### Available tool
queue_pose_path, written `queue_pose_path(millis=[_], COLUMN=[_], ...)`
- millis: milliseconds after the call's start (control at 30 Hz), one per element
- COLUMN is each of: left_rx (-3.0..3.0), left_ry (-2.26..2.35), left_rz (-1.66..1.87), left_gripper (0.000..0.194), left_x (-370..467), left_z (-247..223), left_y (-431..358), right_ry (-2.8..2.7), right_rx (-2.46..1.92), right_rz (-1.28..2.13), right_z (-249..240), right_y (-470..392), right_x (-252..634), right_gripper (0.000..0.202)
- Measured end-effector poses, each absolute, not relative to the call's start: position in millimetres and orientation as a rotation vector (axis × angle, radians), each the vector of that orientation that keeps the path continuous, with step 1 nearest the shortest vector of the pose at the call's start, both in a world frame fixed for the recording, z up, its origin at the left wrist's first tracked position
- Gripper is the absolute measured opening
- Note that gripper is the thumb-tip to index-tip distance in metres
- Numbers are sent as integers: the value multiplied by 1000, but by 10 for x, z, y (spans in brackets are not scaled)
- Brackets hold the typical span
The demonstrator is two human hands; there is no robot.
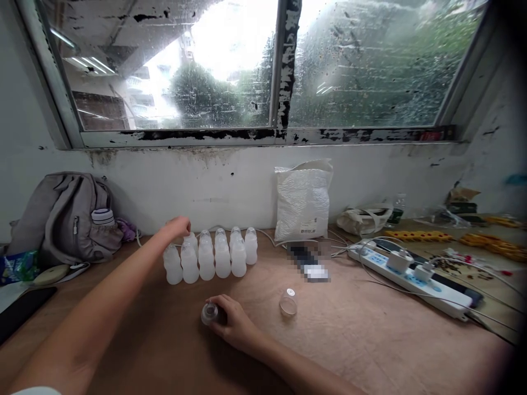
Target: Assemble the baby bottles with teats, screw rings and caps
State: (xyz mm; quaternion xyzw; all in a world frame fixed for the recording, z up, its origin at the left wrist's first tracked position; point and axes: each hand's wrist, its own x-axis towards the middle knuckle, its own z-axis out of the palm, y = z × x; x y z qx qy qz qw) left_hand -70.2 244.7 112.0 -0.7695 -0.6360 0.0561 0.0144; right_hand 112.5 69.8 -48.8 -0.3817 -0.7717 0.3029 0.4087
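Note:
Two close rows of cloudy white baby bottles point(223, 260) with clear domed tops stand upright near the wall. My left hand point(179, 226) is stretched out to the back left of the group. Its fingers are curled down at the top of a rear bottle point(190, 241), and the fingertips are partly hidden. My right hand point(234, 321) rests low over the table in front of the bottles. Thumb and fingers close around a clear, round piece point(209, 312) that looks like a bottle cap, with a smaller ring at its middle. To the right, a clear domed cap point(288, 303) lies tipped on the wood.
A white padded bag point(303, 203) leans on the wall beside a blurred-out item point(308, 263). On the right lie a power strip point(411, 282) with chargers and loose cables, and yellow parts point(418, 236). A grey backpack point(69, 214) and a dark phone-like slab point(24, 312) sit left.

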Motion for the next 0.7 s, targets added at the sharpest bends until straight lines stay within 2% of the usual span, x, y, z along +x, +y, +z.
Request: queue_pose_path(millis=[100,200,300,367,467,567,700], left_rx=[-2276,-2159,-2144,-2211,-2432,-2612,-2771], left_ry=[-1914,-1823,-1664,-1597,-1613,-1603,-1653], left_rz=[-36,-239,-443,-572,-533,-364,-358], left_gripper=[19,26,27,25,22,21,22], left_x=[-772,-798,-706,-589,-399,-249,-117], left_z=[1394,1627,1696,1640,1435,1142,799], left_y=[2297,2001,1540,1203,813,671,735], right_ry=[-1745,-1487,-1259,-1156,-1050,-954,-948], right_rx=[-983,-940,-877,-822,-754,-750,-834], right_rz=[887,1021,991,940,906,1050,1266], right_z=[-462,-405,-277,-154,44,204,288], right_y=[707,732,772,804,843,845,808], right_x=[1122,1126,1164,1209,1284,1333,1341], right_gripper=[32,29,29,30,34,36,36])
